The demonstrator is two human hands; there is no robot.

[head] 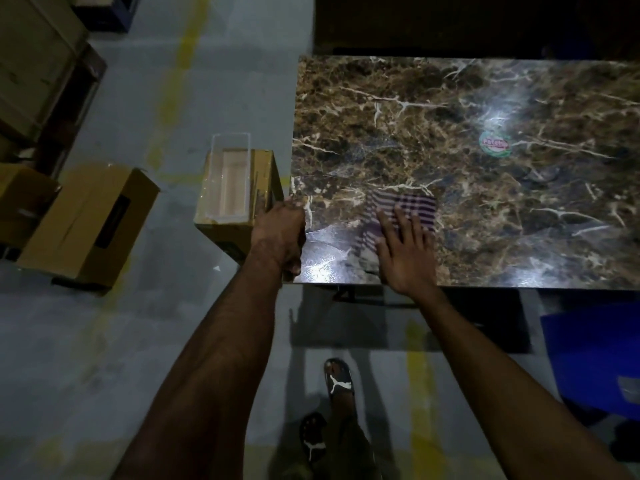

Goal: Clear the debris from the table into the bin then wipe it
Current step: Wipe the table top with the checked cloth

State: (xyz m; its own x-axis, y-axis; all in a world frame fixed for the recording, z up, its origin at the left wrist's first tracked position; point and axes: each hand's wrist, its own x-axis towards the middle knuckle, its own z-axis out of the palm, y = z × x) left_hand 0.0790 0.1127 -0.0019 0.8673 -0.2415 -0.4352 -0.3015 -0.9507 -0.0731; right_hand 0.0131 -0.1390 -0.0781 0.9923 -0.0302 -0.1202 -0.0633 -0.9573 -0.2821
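Cardboard boxes (83, 220): on the floor, well to the left of the table; no part in this step as far as I can judge.
Bin (227, 183): a clear plastic container sitting on a cardboard box (242, 202) just beside the tabletop's left edge, its opening facing up.
Risk at the bin: it stands near the left arm, so a bump from that arm could, I judge, tip it off its box.
Left hand (280, 233): at the near-left corner of the marble-patterned table (450, 109), fingers curled over the left edge, gripping it as a brace.
Risk at the corner: with the cloth so close to the near edge, a stroke toward the body may drag it off the tabletop.
Cloth (398, 216): a striped purple-and-white rag lying flat near the near-left corner, partly under the right hand.
Right hand (403, 252): fingers straight and spread, palm down, pressing the cloth onto the surface; it pins rather than grasps.
Risk of the flat press: the cloth could bunch or slide out from under the palm, leaving streaks.
Debris: none plain on the dark, glossy top; too dim to be sure.
Sticker (495, 144): a round label toward the right half, stuck flat; a wipe may catch its rim.
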